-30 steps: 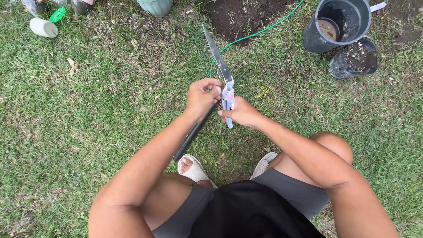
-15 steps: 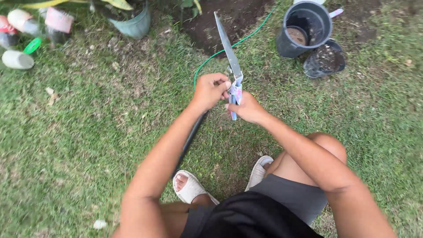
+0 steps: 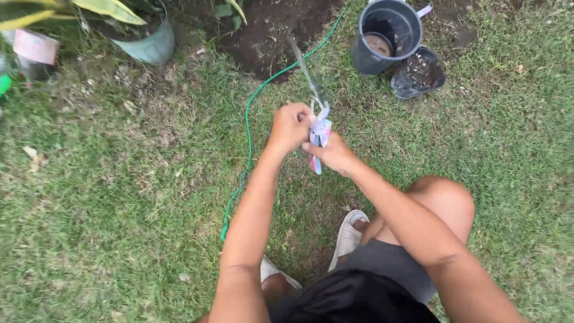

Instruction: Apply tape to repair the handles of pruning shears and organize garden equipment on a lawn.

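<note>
While gripped, pink-blue package (image 3: 320,134) between hands.

A green hose (image 3: 248,128) is snaking across the grass (image 3: 107,197) toward a patch of bare dark soil (image 3: 269,27). 2 black plastic pots are sitting at the top right: the larger pot (image 3: 385,36) is standing upright, and the smaller pot (image 3: 417,73) is leaning right against it. A grey-green planter (image 3: 149,45) with long leaves is sitting at the top left.
</note>
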